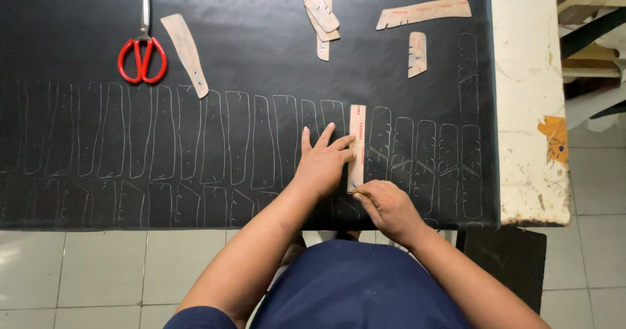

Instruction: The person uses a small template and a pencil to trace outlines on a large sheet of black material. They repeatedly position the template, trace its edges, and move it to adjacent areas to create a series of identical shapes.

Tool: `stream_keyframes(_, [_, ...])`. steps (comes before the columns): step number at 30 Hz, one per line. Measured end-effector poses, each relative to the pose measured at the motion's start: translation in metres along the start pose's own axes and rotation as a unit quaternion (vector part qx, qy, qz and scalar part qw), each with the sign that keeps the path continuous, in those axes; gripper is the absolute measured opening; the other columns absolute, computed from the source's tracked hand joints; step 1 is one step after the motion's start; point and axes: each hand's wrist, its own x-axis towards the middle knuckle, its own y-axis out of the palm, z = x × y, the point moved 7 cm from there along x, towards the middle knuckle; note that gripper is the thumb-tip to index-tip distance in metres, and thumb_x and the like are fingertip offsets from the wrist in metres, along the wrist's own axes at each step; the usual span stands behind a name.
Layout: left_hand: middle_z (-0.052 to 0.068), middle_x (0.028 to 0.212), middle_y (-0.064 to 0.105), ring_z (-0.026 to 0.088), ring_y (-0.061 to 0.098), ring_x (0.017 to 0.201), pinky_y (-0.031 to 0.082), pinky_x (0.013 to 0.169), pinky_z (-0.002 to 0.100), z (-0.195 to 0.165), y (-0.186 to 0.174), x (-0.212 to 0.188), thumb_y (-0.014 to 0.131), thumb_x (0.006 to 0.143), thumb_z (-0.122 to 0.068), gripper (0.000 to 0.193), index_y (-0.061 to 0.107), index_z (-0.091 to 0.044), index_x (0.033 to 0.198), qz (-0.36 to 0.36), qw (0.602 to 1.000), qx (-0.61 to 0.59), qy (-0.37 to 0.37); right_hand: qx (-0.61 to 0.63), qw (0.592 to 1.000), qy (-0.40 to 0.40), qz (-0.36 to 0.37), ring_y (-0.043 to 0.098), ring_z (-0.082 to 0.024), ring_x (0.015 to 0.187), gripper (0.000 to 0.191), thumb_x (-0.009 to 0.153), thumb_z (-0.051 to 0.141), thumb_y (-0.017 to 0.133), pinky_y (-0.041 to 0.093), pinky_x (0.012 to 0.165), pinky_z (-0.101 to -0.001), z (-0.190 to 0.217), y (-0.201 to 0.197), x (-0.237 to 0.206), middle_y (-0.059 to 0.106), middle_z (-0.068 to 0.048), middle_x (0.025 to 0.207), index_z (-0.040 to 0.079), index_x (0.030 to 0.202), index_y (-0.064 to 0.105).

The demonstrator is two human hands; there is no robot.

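My left hand (323, 163) presses spread fingers flat on the cardboard pattern (356, 145); right hand (385, 205), pinched shut at its lower end, should trace snugly.

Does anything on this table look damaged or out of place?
The black sheet and cardboard templates look orderly. Only the white table edge at the right looks worn: its paint is chipped and stained, with an orange patch peeling.
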Motion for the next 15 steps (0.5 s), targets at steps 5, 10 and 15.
stream_keyframes(5, [-0.005, 0.151, 0.05, 0.029, 0.027, 0.153, 0.006, 0.117, 0.074, 0.004, 0.003, 0.005, 0.054, 0.094, -0.019, 0.028, 0.073, -0.02, 0.115, 0.007, 1.0, -0.019, -0.015, -0.087, 0.995, -0.033, -0.048, 0.065, -0.032, 0.084, 0.011, 0.096, 0.016, 0.066, 0.051, 0.08, -0.0424, 0.001, -0.002, 0.031, 0.068, -0.01, 0.091, 0.006, 0.1, 0.069])
stream_keyframes(10, [-0.006, 0.15, 0.05, 0.028, 0.028, 0.152, 0.006, 0.117, 0.076, 0.006, 0.003, 0.009, 0.052, 0.095, -0.016, 0.03, 0.072, -0.019, 0.117, -0.007, 1.0, -0.024, -0.018, -0.077, 0.995, 0.012, -0.061, 0.065, -0.033, 0.081, 0.014, 0.095, 0.019, 0.066, 0.05, 0.076, -0.0436, -0.01, -0.01, 0.058, 0.069, -0.01, 0.093, 0.007, 0.1, 0.07])
stream_keyframes(15, [-0.009, 0.156, 0.045, 0.028, 0.026, 0.153, 0.007, 0.116, 0.074, 0.0, 0.002, 0.0, 0.059, 0.092, -0.019, 0.029, 0.069, -0.02, 0.12, 0.009, 0.999, -0.032, -0.036, 0.014, 0.991, 0.109, -0.081, 0.067, -0.031, 0.086, 0.015, 0.1, 0.019, 0.06, 0.053, 0.08, -0.0401, -0.024, -0.022, 0.025, 0.065, -0.011, 0.094, 0.006, 0.099, 0.067])
